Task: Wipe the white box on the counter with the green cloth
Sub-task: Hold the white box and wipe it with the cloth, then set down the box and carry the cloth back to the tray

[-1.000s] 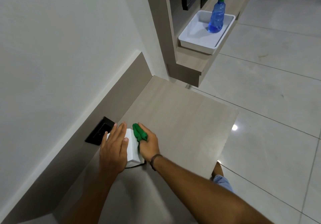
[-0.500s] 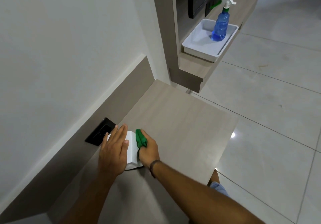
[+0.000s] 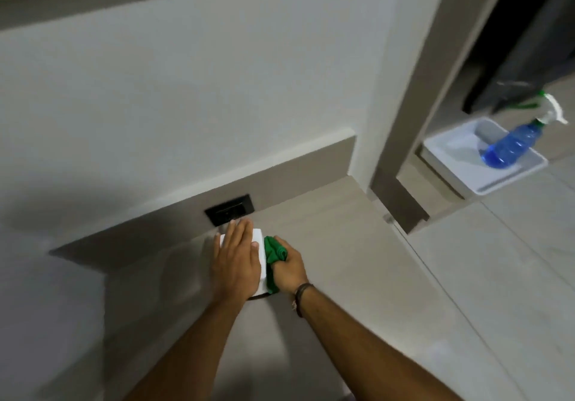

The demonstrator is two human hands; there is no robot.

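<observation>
The white box (image 3: 260,253) sits on the beige counter (image 3: 336,263) close to the wall. My left hand (image 3: 235,260) lies flat on top of the box with fingers spread, covering most of it. My right hand (image 3: 287,268) is closed around the bunched green cloth (image 3: 273,253) and presses it against the box's right side. A dark band circles my right wrist.
A black wall socket (image 3: 228,210) is set in the backsplash just behind the box. To the right, a lower shelf holds a white tray (image 3: 460,164) with a blue spray bottle (image 3: 513,145) lying in it. Pale floor tiles (image 3: 513,276) lie beyond the counter's right edge.
The camera has swung left and tilted, blurring the view. My left hand stays on the box; my right hand with the cloth still rubs along the box's right side.
</observation>
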